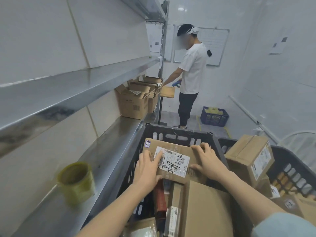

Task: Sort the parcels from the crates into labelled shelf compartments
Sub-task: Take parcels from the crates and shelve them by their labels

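A flat cardboard parcel (177, 147) with a white shipping label and a small "2-2" sticker lies on top of the load in a dark plastic crate (179, 134). My left hand (147, 166) grips its left edge, fingers spread over the label and thumb under the near edge. My right hand (207, 161) grips its right side, fingers curled over the far edge. More parcels (205, 211) fill the crate below. A steel shelf (102, 154) runs along the left.
A yellow-green tape roll (76, 180) stands on the shelf near me. Cardboard boxes (135, 100) sit farther along it. A second crate (294, 168) with a box (249, 156) is on the right. Another person (191, 74) stands ahead beside a blue basket (213, 116).
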The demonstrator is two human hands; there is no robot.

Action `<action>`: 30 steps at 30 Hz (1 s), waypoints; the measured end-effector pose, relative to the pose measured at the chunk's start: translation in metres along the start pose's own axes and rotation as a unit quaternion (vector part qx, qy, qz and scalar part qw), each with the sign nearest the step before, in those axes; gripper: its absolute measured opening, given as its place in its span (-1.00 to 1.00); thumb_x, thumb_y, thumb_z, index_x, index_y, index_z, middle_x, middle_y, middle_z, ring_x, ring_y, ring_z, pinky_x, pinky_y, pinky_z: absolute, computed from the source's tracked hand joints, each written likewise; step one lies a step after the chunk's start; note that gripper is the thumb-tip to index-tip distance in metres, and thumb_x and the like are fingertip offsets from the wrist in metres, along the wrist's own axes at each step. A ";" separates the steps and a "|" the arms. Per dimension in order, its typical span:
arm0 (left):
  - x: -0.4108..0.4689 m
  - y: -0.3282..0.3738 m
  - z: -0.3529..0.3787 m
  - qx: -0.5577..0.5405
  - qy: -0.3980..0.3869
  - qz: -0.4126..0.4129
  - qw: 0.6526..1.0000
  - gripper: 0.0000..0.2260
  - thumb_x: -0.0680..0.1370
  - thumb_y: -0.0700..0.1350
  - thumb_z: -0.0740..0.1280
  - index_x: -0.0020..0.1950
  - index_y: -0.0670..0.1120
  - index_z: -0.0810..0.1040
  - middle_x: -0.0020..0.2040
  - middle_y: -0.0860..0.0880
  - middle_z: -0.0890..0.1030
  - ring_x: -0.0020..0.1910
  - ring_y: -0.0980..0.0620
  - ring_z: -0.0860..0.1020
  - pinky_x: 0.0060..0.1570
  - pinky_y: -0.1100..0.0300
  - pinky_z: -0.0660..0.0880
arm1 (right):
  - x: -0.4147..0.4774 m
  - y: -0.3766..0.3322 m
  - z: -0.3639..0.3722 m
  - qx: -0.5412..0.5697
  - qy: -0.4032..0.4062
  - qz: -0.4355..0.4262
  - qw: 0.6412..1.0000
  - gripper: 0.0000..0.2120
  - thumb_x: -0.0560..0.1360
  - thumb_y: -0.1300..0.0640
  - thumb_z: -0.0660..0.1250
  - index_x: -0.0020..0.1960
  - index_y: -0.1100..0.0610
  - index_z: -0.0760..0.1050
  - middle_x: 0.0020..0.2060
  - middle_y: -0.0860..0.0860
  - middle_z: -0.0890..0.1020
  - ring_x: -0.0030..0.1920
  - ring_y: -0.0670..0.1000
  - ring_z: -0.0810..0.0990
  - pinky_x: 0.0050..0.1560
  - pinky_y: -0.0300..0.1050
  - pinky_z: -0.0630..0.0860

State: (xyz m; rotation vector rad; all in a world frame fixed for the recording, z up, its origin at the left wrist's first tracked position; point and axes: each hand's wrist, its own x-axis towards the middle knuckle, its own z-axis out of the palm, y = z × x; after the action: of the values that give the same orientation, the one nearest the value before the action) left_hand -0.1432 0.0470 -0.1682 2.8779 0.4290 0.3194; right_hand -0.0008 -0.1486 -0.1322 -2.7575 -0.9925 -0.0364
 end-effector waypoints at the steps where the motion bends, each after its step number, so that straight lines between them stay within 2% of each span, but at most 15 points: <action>1: 0.000 0.002 0.001 0.001 -0.018 -0.009 1.000 -0.26 0.54 0.12 0.36 0.58 0.12 0.00 0.34 -0.10 0.25 0.30 -0.07 0.27 0.27 0.10 0.31 | 0.002 0.000 0.001 -0.018 0.001 -0.004 1.000 -0.32 0.45 -0.16 0.39 0.45 -0.05 0.16 0.40 0.04 0.19 0.42 0.20 0.21 0.41 0.12 0.24; 3: 0.002 0.005 0.005 -0.016 -0.078 -0.018 0.997 -0.28 0.59 0.15 0.27 0.59 0.16 -0.12 0.29 -0.12 0.42 0.25 -0.10 0.41 0.21 0.04 0.41 | 0.005 0.000 0.002 -0.059 0.010 -0.012 0.998 -0.35 0.46 -0.18 0.36 0.43 -0.03 0.18 0.46 0.00 0.22 0.52 0.17 0.07 0.48 0.16 0.02; 5: 0.001 0.011 0.013 -0.052 -0.140 -0.037 0.988 -0.29 0.62 0.15 0.19 0.56 0.20 -0.26 0.18 -0.13 0.56 0.12 -0.13 0.55 0.09 0.01 0.52 | 0.008 0.000 0.002 -0.052 0.014 -0.009 0.998 -0.42 0.48 -0.18 0.33 0.39 -0.01 0.22 0.43 -0.01 0.30 0.53 0.11 0.08 0.49 0.17 -0.03; 7: -0.001 0.016 0.020 -0.103 -0.170 -0.057 0.978 -0.27 0.63 0.15 0.16 0.53 0.22 -0.38 0.17 -0.16 0.59 0.05 -0.13 0.59 0.09 -0.02 0.55 | 0.009 0.000 0.001 -0.006 0.005 -0.004 1.000 -0.49 0.48 -0.14 0.34 0.32 0.01 0.26 0.34 0.01 0.40 0.43 0.08 0.26 0.42 0.14 0.19; 8: -0.001 0.019 0.024 -0.144 -0.183 -0.068 0.970 -0.26 0.64 0.14 0.15 0.51 0.23 -0.42 0.22 -0.18 0.57 0.07 -0.13 0.59 0.12 -0.03 0.54 | 0.010 -0.001 0.000 0.022 -0.001 -0.002 1.000 -0.52 0.48 -0.11 0.35 0.28 0.02 0.26 0.29 0.02 0.44 0.36 0.06 0.33 0.33 0.10 0.32; 10: -0.002 0.024 0.028 -0.231 -0.200 -0.080 0.949 -0.24 0.65 0.12 0.15 0.45 0.26 -0.50 0.36 -0.19 0.48 0.13 -0.12 0.58 0.20 -0.01 0.50 | 0.010 -0.003 0.000 0.059 -0.005 -0.001 0.998 -0.56 0.49 -0.05 0.37 0.25 0.03 0.26 0.23 0.03 0.47 0.24 0.05 0.37 0.19 0.02 0.41; 12: -0.003 0.029 0.031 -0.295 -0.193 -0.087 0.932 -0.22 0.63 0.13 0.16 0.36 0.34 -0.54 0.41 -0.19 0.44 0.19 -0.13 0.56 0.26 0.00 0.45 | 0.010 -0.004 -0.001 0.068 0.004 -0.006 0.998 -0.55 0.49 -0.01 0.39 0.27 0.01 0.27 0.23 0.01 0.47 0.20 0.04 0.38 0.16 0.02 0.42; 14: -0.002 0.037 0.028 -0.358 -0.151 -0.095 0.916 -0.20 0.61 0.12 0.20 0.35 0.44 -0.49 0.46 -0.18 0.34 0.28 -0.16 0.48 0.31 0.03 0.37 | 0.009 -0.002 -0.006 0.069 0.019 -0.009 0.997 -0.47 0.49 -0.01 0.39 0.37 -0.06 0.22 0.25 -0.01 0.44 0.18 0.05 0.37 0.17 0.04 0.42; 16: 0.003 0.048 0.016 -0.401 -0.110 -0.112 0.902 -0.21 0.61 0.07 0.23 0.43 0.41 -0.40 0.42 -0.19 0.25 0.27 -0.17 0.44 0.24 0.09 0.33 | 0.007 -0.001 -0.014 0.073 0.028 -0.008 0.997 -0.36 0.52 -0.02 0.35 0.49 -0.15 0.10 0.21 0.00 0.39 0.14 0.07 0.35 0.19 0.05 0.39; 18: 0.014 0.057 0.001 -0.408 -0.074 -0.116 0.903 -0.22 0.61 0.06 0.26 0.51 0.33 -0.32 0.36 -0.18 0.19 0.27 -0.20 0.42 0.23 0.09 0.34 | 0.005 -0.001 -0.022 0.069 0.035 -0.010 0.997 -0.32 0.57 -0.04 0.27 0.54 -0.22 -0.05 0.07 0.00 0.31 0.05 0.06 0.30 0.18 0.05 0.35; 20: 0.025 0.062 -0.012 -0.381 -0.045 -0.096 0.919 -0.19 0.58 0.08 0.30 0.54 0.28 -0.28 0.39 -0.18 0.15 0.34 -0.23 0.36 0.30 0.04 0.32 | 0.003 -0.004 -0.029 0.071 0.035 -0.011 0.997 -0.35 0.60 -0.06 0.20 0.52 -0.30 -0.11 0.01 -0.01 0.25 0.04 0.07 0.29 0.19 0.06 0.34; 23: 0.033 0.060 -0.023 -0.333 -0.020 -0.067 0.940 -0.08 0.48 0.12 0.42 0.56 0.22 -0.22 0.48 -0.15 0.07 0.46 -0.20 0.17 0.43 -0.06 0.22 | 0.001 -0.005 -0.033 0.096 0.035 -0.009 0.995 -0.38 0.60 -0.10 0.16 0.48 -0.40 -0.14 -0.01 0.02 0.28 0.11 0.16 0.38 0.24 0.09 0.36; 25: 0.033 0.059 -0.027 -0.318 -0.003 -0.053 0.947 0.02 0.40 0.12 0.50 0.55 0.25 -0.23 0.54 -0.12 -0.04 0.51 -0.21 0.02 0.47 -0.16 0.14 | -0.001 -0.009 -0.035 0.113 0.038 -0.010 0.993 -0.38 0.60 -0.11 0.15 0.45 -0.44 -0.18 -0.01 0.03 0.30 0.08 0.17 0.41 0.25 0.11 0.38; 28: 0.031 0.059 -0.034 -0.314 -0.003 -0.038 0.949 0.11 0.34 0.08 0.57 0.53 0.30 -0.26 0.56 -0.07 -0.29 0.53 -0.25 -0.12 0.47 -0.26 0.07 | -0.006 -0.019 -0.040 0.140 0.043 -0.012 0.989 -0.37 0.61 -0.10 0.14 0.46 -0.42 -0.22 0.02 0.03 0.30 0.08 0.18 0.45 0.27 0.10 0.38; 30: 0.029 0.058 -0.039 -0.337 -0.014 -0.025 0.941 0.15 0.33 0.02 0.60 0.52 0.31 -0.27 0.54 -0.05 -0.39 0.56 -0.23 -0.15 0.50 -0.23 0.03 | -0.008 -0.025 -0.045 0.152 0.039 -0.013 0.987 -0.36 0.62 -0.08 0.13 0.49 -0.35 -0.22 0.07 0.04 0.30 0.12 0.18 0.46 0.26 0.04 0.37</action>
State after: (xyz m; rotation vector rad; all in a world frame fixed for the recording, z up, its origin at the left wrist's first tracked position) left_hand -0.1106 0.0086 -0.1118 2.1956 0.3089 0.3363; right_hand -0.0206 -0.1444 -0.0841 -2.4472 -0.9276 0.0025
